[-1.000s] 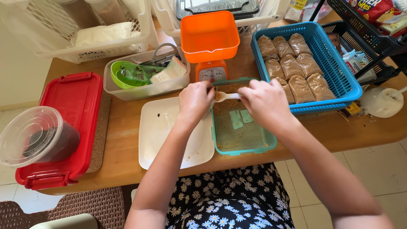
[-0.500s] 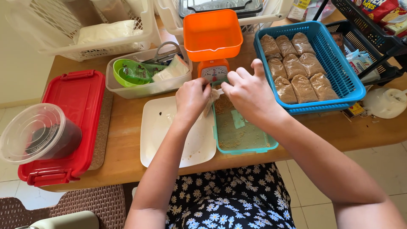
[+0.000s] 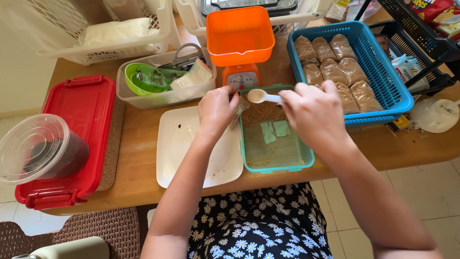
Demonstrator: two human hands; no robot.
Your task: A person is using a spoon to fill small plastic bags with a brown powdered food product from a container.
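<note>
Right hand [image 3: 314, 112] pinching small white plastic spoon [image 3: 261, 96] over teal rectangular plastic tray [image 3: 276, 165].
Left hand [image 3: 216, 109] is curling, gripping a thin clear bag [image 3: 238, 113] beside spoon bowl.

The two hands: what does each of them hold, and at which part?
The right hand holds a white spoon by its handle, bowl pointing left. The left hand pinches a small clear bag at its top edge, over the teal tray.
</note>
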